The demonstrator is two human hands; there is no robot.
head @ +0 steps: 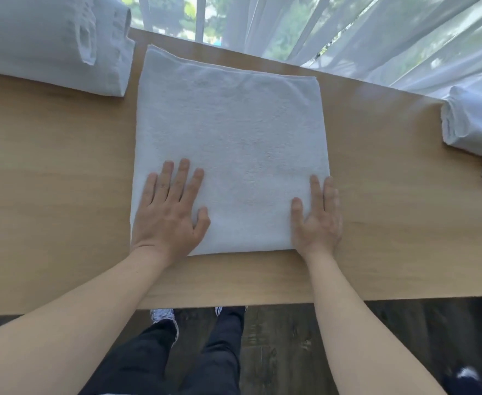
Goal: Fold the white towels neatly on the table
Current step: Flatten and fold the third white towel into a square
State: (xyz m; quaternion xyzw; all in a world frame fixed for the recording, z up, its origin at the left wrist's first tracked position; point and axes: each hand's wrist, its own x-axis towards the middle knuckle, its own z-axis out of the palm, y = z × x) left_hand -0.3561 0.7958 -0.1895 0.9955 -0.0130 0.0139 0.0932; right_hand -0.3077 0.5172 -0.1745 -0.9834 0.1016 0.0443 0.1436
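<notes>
Both hands lie flat, fingers straight, on one folded white towel (230, 155) at the middle of the wooden table (405, 195): left hand (170, 215) pressing its near left corner, right hand (318, 220) along its near right edge. Two more white bundles sit apart: a folded stack (48, 41) far left, a rolled towel (475, 121) far right. The middle towel looks square and smooth.
</notes>
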